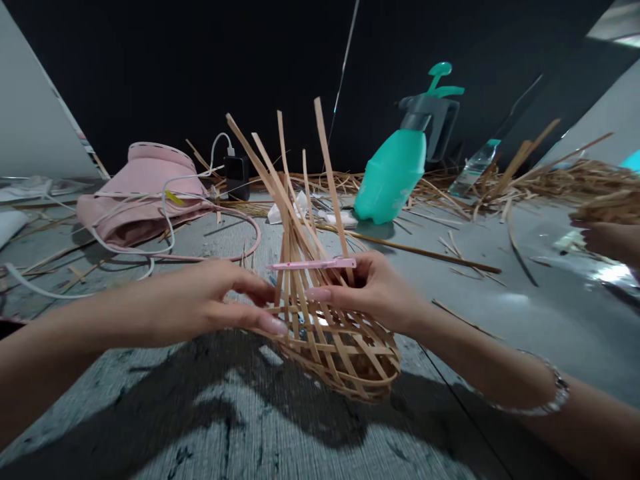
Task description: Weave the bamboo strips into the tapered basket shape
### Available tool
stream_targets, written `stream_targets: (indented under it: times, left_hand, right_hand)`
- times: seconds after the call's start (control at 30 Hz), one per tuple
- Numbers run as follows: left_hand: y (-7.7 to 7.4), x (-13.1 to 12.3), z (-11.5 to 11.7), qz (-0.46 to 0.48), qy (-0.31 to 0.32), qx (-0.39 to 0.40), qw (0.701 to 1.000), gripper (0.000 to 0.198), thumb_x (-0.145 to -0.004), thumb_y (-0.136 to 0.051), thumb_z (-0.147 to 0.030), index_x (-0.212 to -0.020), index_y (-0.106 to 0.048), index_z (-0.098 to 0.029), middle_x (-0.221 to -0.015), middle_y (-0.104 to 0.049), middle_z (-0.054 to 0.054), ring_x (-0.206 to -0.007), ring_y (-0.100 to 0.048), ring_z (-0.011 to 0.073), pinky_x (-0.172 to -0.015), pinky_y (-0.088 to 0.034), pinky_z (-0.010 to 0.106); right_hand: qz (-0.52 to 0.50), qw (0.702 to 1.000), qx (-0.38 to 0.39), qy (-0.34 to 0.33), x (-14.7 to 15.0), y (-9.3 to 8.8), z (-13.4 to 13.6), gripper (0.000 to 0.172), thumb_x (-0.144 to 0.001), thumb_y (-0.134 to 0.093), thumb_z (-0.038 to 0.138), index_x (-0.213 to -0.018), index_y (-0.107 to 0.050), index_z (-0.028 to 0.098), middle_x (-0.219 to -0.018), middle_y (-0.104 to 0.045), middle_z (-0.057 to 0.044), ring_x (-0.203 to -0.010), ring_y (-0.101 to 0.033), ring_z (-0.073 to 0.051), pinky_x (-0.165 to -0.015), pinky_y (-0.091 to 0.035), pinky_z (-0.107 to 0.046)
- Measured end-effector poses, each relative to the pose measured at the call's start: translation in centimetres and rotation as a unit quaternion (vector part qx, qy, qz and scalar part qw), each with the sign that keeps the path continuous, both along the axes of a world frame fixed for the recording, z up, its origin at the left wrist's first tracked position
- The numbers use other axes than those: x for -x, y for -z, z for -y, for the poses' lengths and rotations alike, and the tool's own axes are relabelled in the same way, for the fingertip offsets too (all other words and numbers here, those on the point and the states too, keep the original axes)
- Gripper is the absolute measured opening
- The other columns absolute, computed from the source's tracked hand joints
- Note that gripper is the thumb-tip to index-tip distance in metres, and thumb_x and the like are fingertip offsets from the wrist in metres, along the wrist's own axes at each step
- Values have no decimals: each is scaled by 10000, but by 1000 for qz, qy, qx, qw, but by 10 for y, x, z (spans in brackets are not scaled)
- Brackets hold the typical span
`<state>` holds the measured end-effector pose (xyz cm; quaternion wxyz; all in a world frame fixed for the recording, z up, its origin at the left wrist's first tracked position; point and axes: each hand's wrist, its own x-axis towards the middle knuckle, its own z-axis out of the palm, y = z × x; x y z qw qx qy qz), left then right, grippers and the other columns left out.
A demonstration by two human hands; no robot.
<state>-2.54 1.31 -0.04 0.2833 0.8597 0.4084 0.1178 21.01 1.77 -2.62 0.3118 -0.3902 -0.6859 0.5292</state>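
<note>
a pink fabric piece [143, 193] is laid at the far left of the grey surface [235, 417], with a white cable [167, 220] looped over it and run to a black charger [237, 177]. the left hand [200, 303] is held to the woven bamboo basket [340, 357], its grip pinched around the strips at the basket's left side. the basket is stood on the surface between both hands, its unwoven strips left rising upward and splayed. a pink plastic clip [313, 264] is fixed across those strips, and the right hand [367, 290] is pressed onto the strips with its grip closed at the clip's right end. a teal pressure sprayer [393, 177] is placed behind, among scattered dried straw [560, 180]. a clear plastic bottle [473, 170] is lying further right. at the right edge, another person's hand [603, 240] is seen under a straw bundle [610, 208].
</note>
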Motion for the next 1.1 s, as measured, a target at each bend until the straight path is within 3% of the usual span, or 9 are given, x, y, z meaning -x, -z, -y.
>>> stream_targets:
  times: [0.1, 0.17, 0.23, 0.37, 0.5, 0.63, 0.8, 0.97, 1.1]
  left_hand:
    - [4, -9, -2, 125, -94, 156, 975, 428, -844, -632, -473, -1206, -637, -243, -1135, -715, 29, -1083, -639, 210, -885, -511, 289]
    - [7, -17, 0, 243, -92, 266, 928, 418, -841, -652, -425, -1203, -641, -216, -1143, -719, 50, -1068, -656, 199, -900, -514, 291]
    - [8, -24, 4, 293, -97, 336, 890, 366, -831, -672, -401, -1132, -685, -193, -1043, -752, 58, -987, -692, 196, -850, -534, 281]
    - [4, -28, 13, 291, -152, 313, 891, 290, -742, -766, -377, -951, -752, -177, -893, -781, 43, -823, -720, 189, -731, -558, 255]
    - [-3, -29, 15, 311, -108, 309, 892, 195, -777, -746, -327, -932, -763, -209, -948, -785, 20, -884, -722, 183, -796, -566, 255]
    - [-6, -33, 17, 349, -111, 282, 887, 122, -794, -730, -247, -904, -760, -205, -943, -786, 8, -925, -721, 184, -814, -569, 258]
    - [-8, -32, 21, 367, -96, 269, 885, 111, -824, -690, -210, -893, -775, -230, -907, -788, -16, -941, -716, 168, -840, -557, 245]
    - [-12, -25, 18, 338, -142, 249, 896, 83, -800, -723, -266, -844, -780, -224, -872, -787, -28, -863, -712, 150, -770, -554, 224]
    - [-13, -18, 12, 303, -140, 264, 905, 148, -814, -712, -269, -946, -770, -234, -941, -782, -29, -948, -698, 159, -822, -534, 233]
  right_hand:
    - [2, 1000, 0, -6, 0, 0, 0, 253, -703, -772, 358, -681, -609, 166, -512, -375, 86, -461, -287, -56, -429, -187, -227]
    - [15, 1000, -4, -8, 1, -1, 2, 233, -715, -762, 358, -720, -631, 165, -522, -358, 85, -472, -276, -60, -439, -182, -233]
    - [38, 999, -16, -7, 3, -4, 6, 236, -722, -750, 354, -682, -616, 163, -520, -330, 85, -482, -262, -64, -445, -174, -240]
    - [66, 997, -44, -8, 8, -10, 16, 243, -747, -707, 337, -632, -581, 164, -533, -333, 76, -505, -273, -70, -460, -194, -243]
    - [59, 997, -44, -18, 11, -14, 22, 293, -757, -693, 316, -573, -516, 173, -533, -337, 75, -505, -283, -67, -457, -205, -237]
    - [77, 996, -49, -12, 13, -15, 24, 218, -767, -682, 303, -642, -570, 164, -551, -354, 72, -513, -297, -68, -460, -222, -232]
    - [111, 988, -103, 35, 12, -18, 27, 393, -740, -724, 436, -567, -485, 177, -517, -347, 72, -482, -305, -64, -425, -204, -231]
    - [66, 994, -89, 18, 4, -25, 23, 407, -888, -529, 509, -660, -552, 173, -611, -475, 23, -558, -424, -92, -489, -323, -235]
    - [12, 997, -81, -1, 0, -24, 15, 379, -930, -481, 426, -697, -608, 156, -639, -558, -1, -578, -497, -94, -550, -411, -234]
